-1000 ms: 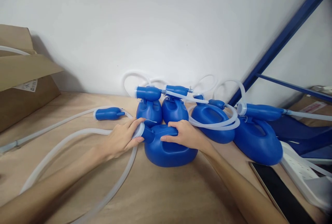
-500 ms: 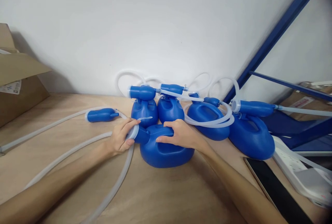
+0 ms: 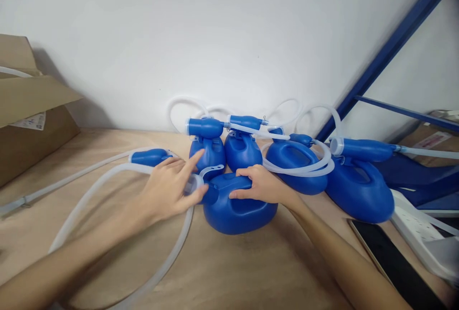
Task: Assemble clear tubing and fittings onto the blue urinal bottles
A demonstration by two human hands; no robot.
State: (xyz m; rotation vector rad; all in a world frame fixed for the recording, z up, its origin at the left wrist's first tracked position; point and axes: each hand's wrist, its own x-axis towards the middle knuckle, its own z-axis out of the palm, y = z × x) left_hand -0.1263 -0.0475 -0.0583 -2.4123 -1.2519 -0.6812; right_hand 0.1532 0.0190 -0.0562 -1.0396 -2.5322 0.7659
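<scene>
Jug (image 3: 240, 221) on the counter (image 3: 251, 271), probably light, smooth and slightly flexible, suits holding by its handle (image 3: 228, 181), where the right grip (image 3: 263, 185) is closed; the left grip (image 3: 165, 190) is spread open beside its cap (image 3: 196, 182).

Lighting moderately bright, diffuse; source unseen. 1 soft shadow noted on the wall (image 3: 229, 37), beyond and left of the left hand (image 3: 167, 188), which shows slight blur. Outer edges appear stretched.
</scene>
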